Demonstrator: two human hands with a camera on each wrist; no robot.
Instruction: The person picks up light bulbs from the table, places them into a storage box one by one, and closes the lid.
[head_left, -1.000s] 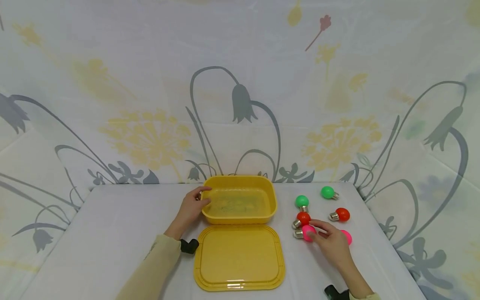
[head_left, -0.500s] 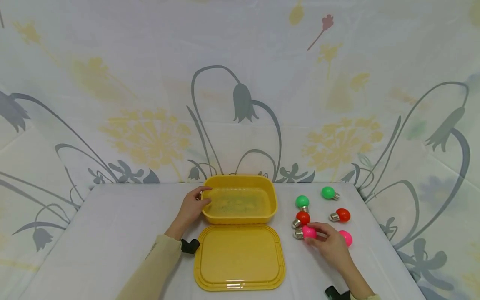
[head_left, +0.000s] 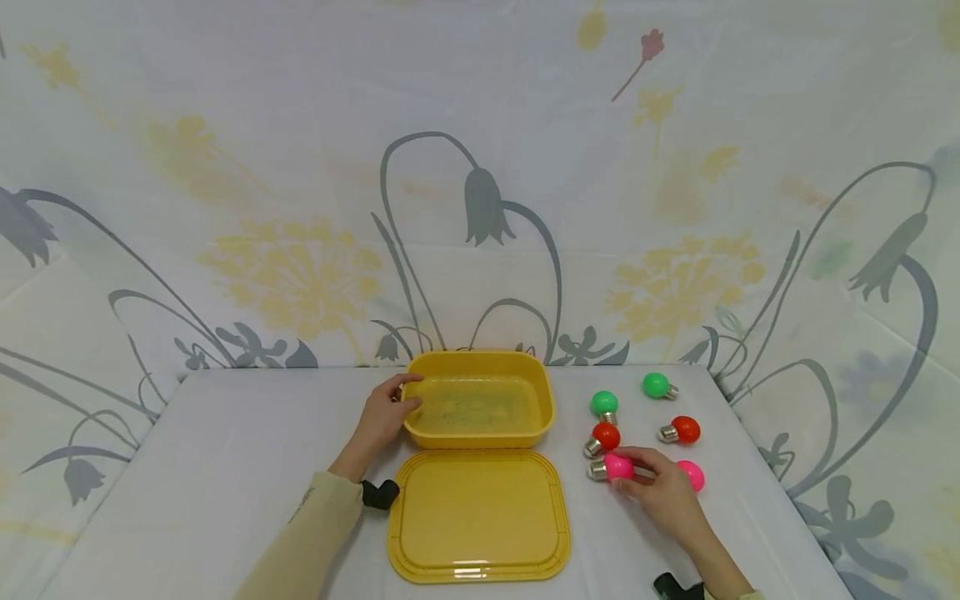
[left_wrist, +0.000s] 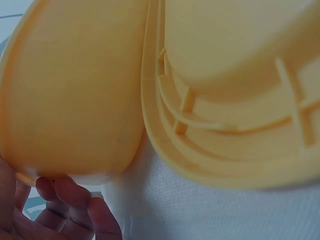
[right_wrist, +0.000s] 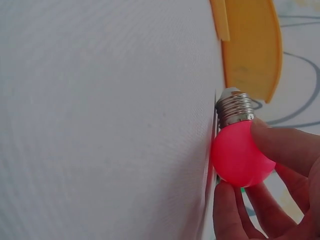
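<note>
My right hand (head_left: 660, 492) pinches a pink light bulb (head_left: 619, 467) between thumb and fingers, low over the white cloth. In the right wrist view the bulb's round pink globe (right_wrist: 239, 155) is in the grip, its silver screw base pointing away from the palm. At the left end of an open yellow plastic box (head_left: 480, 441), my left hand (head_left: 381, 418) holds the rim and wall. The left wrist view has its curled fingers (left_wrist: 70, 192) at the box wall. Directly in front of the box lies its yellow lid (head_left: 480, 517).
Close beyond the held bulb are a red bulb (head_left: 607, 436) and a green bulb (head_left: 603, 403). Farther right lie another green bulb (head_left: 656, 385), another red bulb (head_left: 686, 430) and a second pink bulb (head_left: 692, 476), partly behind the right hand. A flower-patterned cloth (head_left: 480, 275) hangs behind.
My right hand's fingertips have moved from beside the red bulb onto the pink bulb and gripped it. That bulb has shifted slightly away from the red one. The left hand stays put.
</note>
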